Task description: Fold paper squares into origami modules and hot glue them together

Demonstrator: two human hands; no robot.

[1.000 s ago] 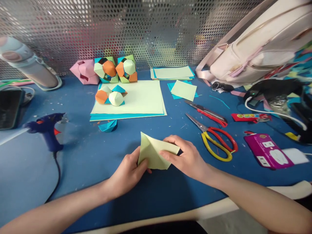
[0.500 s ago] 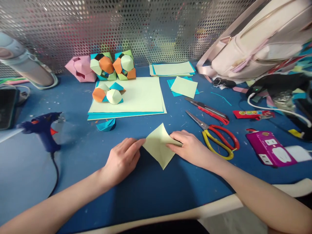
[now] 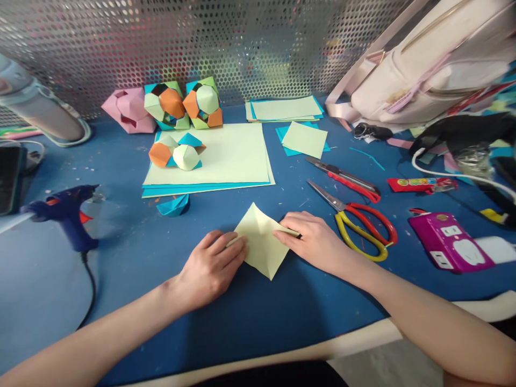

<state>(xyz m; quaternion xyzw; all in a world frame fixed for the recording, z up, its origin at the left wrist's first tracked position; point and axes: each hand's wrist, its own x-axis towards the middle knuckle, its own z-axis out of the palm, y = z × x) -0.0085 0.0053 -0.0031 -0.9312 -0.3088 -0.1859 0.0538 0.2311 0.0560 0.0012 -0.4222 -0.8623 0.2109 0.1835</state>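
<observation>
A pale yellow folded paper (image 3: 262, 242) lies like a diamond on the blue table (image 3: 133, 252). My left hand (image 3: 212, 266) rests on its left corner with the fingers laid flat along the edge. From the right, my right hand (image 3: 314, 239) presses its fingertips onto the paper's right side. Both hands hold the sheet down against the table.
Behind are large yellow and blue sheets (image 3: 229, 161) with a paper ball (image 3: 177, 153), more folded paper balls (image 3: 183, 105), small paper squares (image 3: 304, 140). Scissors (image 3: 355, 220), a red cutter (image 3: 342, 177) and a pink power strip (image 3: 447, 242) lie right; a blue glue gun (image 3: 66, 215) left, a bag (image 3: 423, 70) back right.
The paper, held up and pinched a second ago, has come down flat on the table. My left hand let go, then slid back onto its left corner.
</observation>
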